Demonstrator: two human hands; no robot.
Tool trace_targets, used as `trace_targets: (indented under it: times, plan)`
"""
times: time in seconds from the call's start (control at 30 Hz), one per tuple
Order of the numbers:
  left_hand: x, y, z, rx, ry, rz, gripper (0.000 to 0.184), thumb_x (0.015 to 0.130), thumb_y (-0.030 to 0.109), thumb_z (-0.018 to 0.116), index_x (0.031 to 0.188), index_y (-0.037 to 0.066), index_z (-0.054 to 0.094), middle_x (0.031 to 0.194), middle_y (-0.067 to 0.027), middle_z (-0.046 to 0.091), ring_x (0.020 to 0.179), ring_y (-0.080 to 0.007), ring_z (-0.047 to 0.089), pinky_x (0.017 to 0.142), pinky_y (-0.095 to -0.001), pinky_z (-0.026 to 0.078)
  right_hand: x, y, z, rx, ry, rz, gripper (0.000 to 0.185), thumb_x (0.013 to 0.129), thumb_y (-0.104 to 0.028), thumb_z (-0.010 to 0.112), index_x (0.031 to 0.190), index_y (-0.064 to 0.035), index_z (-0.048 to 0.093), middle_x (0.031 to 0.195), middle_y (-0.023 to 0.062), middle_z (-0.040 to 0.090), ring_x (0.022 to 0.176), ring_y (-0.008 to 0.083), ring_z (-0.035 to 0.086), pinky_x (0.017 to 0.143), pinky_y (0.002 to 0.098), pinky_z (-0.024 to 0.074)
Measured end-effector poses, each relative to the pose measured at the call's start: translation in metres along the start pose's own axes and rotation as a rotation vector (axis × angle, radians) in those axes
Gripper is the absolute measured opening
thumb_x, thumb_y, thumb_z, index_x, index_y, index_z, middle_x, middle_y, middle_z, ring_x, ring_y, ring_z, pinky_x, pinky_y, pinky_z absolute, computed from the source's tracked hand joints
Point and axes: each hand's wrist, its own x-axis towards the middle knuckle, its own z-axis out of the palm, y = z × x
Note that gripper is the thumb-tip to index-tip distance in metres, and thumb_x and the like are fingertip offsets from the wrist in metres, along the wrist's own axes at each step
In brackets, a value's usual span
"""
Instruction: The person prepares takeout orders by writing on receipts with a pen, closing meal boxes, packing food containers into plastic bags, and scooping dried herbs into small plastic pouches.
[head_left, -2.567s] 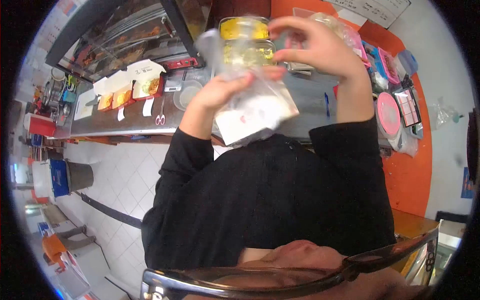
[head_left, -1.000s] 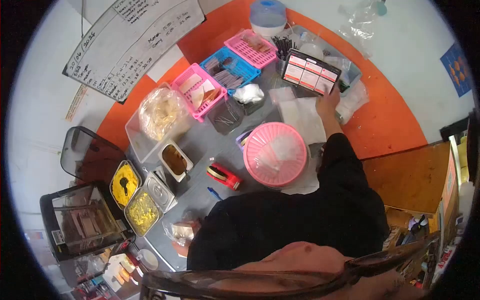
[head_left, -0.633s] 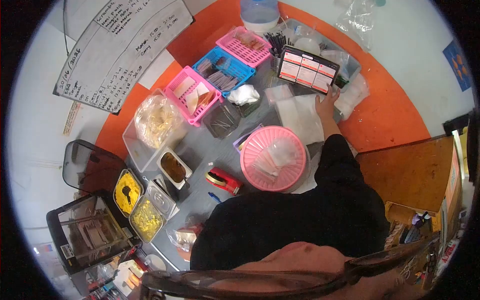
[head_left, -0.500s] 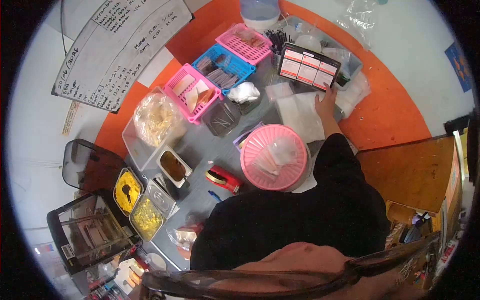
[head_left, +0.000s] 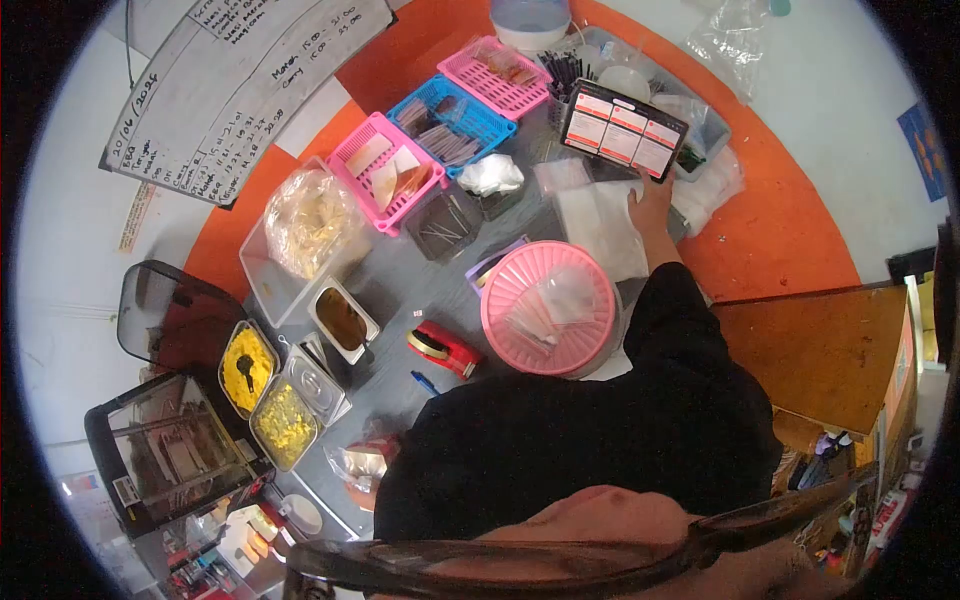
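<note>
My right hand (head_left: 652,208) reaches to the lower edge of a tablet (head_left: 625,130) that shows red and white panels. Its fingers are spread, with a fingertip at the screen's lower right, and it holds nothing. Under that wrist lie flat translucent bags (head_left: 603,228). Low on the left, my left hand (head_left: 362,494) is partly hidden by my body and holds a clear plastic bag (head_left: 360,462) with a whitish item inside. A round pink-lidded tub (head_left: 548,310) with small packets on top stands between my arms.
Pink (head_left: 385,172) and blue (head_left: 452,122) baskets line the back. A red tape dispenser (head_left: 444,349) and blue pen (head_left: 424,382) lie near my body. Metal trays of yellow food (head_left: 285,425), a brown-sauce container (head_left: 343,318) and a clear bin (head_left: 268,278) stand left.
The view has turned toward the tablet and baskets. My right hand has left the food trays for the tablet. My left hand has gone down to my side with the bag.
</note>
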Motion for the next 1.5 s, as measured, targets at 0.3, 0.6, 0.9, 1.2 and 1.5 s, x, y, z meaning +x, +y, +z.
trace_targets:
  times: [0.3, 0.6, 0.9, 1.2, 1.5]
  plan:
    - [-0.015, 0.025, -0.018, -0.058, 0.017, 0.056, 0.051, 0.077, 0.031, 0.061, 0.116, -0.002, 0.056, 0.108, -0.0249, 0.06, 0.102, -0.0429, 0.057, 0.089, -0.0472, 0.045, 0.02, -0.035, -0.013, 0.05, 0.441, -0.095, 0.05, 0.078, -0.025, 0.069, 0.121, -0.0051, 0.055, 0.134, 0.0292, 0.042, 0.123, 0.0451, 0.04, 0.103, 0.0518, 0.0329]
    - [-0.013, 0.018, -0.008, -0.044, -0.031, 0.012, 0.045, 0.081, 0.027, 0.055, 0.108, -0.008, 0.059, 0.118, -0.0314, 0.056, 0.112, -0.045, 0.053, 0.101, -0.0453, 0.04, 0.044, -0.328, 0.017, 0.364, -0.912, -0.859, 0.018, 0.082, -0.015, 0.06, 0.092, -0.0012, 0.068, 0.084, 0.0187, 0.067, 0.079, 0.0313, 0.065, 0.07, 0.0386, 0.0511]
    - [-0.002, 0.048, -0.015, -0.196, -0.305, -0.047, 0.039, 0.084, 0.03, 0.052, 0.106, -0.002, 0.062, 0.103, -0.0229, 0.064, 0.103, -0.0389, 0.058, 0.092, -0.0397, 0.046, -0.037, -0.375, 0.145, -0.533, -1.099, -0.953, 0.023, 0.075, -0.011, 0.06, 0.092, 0.0001, 0.072, 0.105, 0.0242, 0.065, 0.097, 0.0366, 0.065, 0.086, 0.0439, 0.0511]
    - [0.014, 0.074, -0.045, -0.079, -0.328, 0.508, 0.034, 0.07, 0.016, 0.061, 0.1, 0.001, 0.06, 0.099, -0.0174, 0.058, 0.097, -0.0376, 0.054, 0.086, -0.0449, 0.043, 0.002, -0.379, 0.12, -0.357, -1.193, -0.667, 0.021, 0.07, -0.025, 0.074, 0.067, -0.0042, 0.07, 0.058, 0.0082, 0.065, 0.048, 0.018, 0.062, 0.046, 0.033, 0.0497]
    - [-0.001, 0.066, -0.08, -0.181, -0.329, 0.577, 0.027, 0.072, 0.008, 0.063, 0.098, 0.0, 0.06, 0.101, -0.0205, 0.057, 0.098, -0.0408, 0.053, 0.087, -0.0421, 0.044, -0.103, -0.479, -0.122, 0.846, -1.668, -0.125, 0.018, 0.084, -0.011, 0.065, 0.099, -0.0041, 0.06, 0.083, 0.0049, 0.064, 0.06, 0.0109, 0.054, 0.046, 0.0225, 0.0385]
